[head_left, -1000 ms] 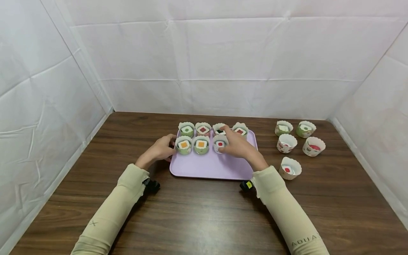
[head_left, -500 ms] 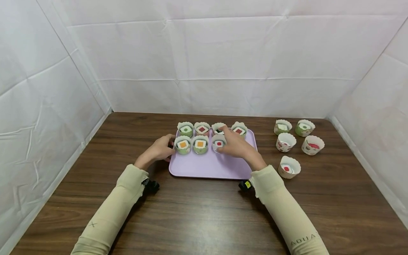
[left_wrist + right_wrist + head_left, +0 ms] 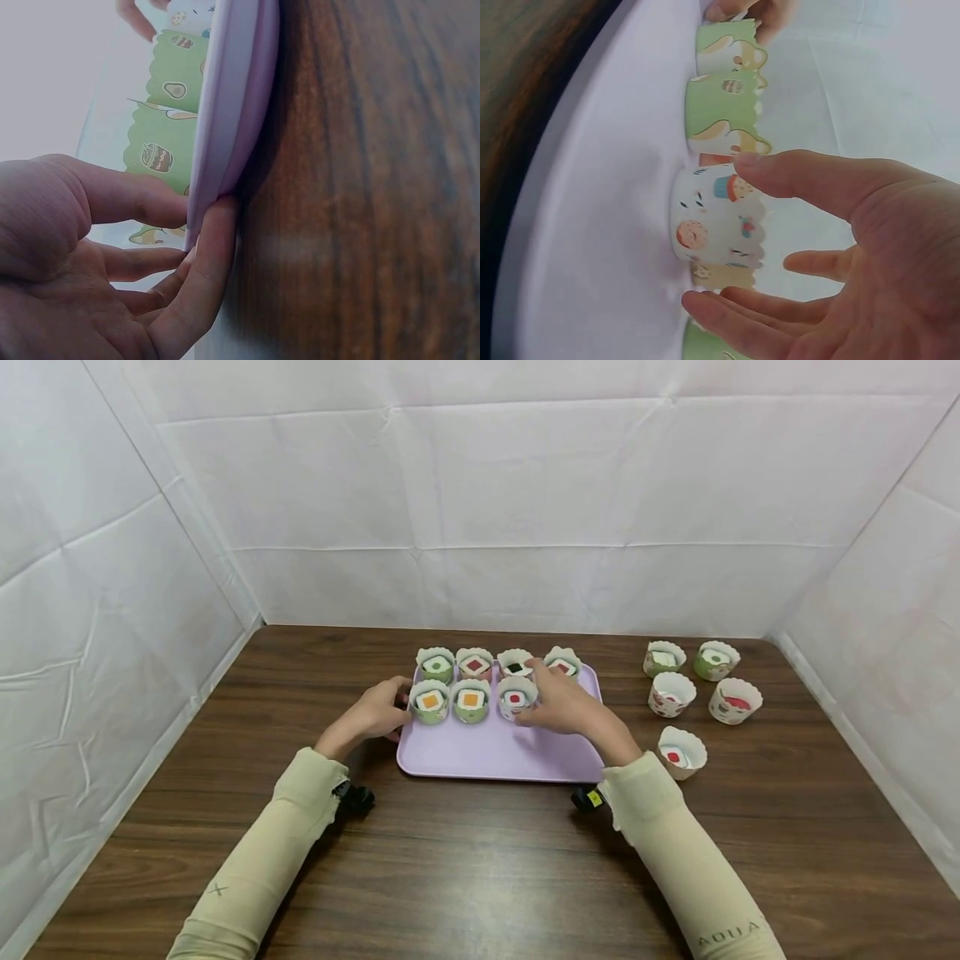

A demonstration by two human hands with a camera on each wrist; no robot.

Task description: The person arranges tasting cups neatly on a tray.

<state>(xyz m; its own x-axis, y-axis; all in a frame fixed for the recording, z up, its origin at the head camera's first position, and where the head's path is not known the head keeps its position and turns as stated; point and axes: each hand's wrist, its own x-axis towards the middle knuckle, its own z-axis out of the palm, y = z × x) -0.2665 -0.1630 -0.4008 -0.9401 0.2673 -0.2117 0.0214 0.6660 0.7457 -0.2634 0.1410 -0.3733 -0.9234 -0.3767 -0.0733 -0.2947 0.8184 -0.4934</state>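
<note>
The white cup [image 3: 716, 214] stood upright on the tray, third from the left in the front row, with a red-and-white piece [image 3: 514, 699] inside it. Around it the right hand [image 3: 566, 703] was spread, thumb by the rim and fingers apart on the far side; whether the thumb touched the cup could not be told. A sideways brush there might well have tipped the cup, which looked light and thin-walled, and spilled its piece.

Just behind, the cup with the dark piece [image 3: 512, 657] stood so near the index finger that a careless sweep could have knocked it too. The green cup [image 3: 471, 717] beside the white one had a narrow gap to spare.

At the edge of the lilac tray [image 3: 465, 756], the left hand [image 3: 375, 710] pinched the rim between thumb and fingers. A lift or tug there would likely have set the cups sliding. The five other cups [image 3: 735, 712] on the counter [image 3: 450, 868] stood well apart, seemingly out of danger unless the right sleeve [image 3: 648, 802] caught the nearest.
</note>
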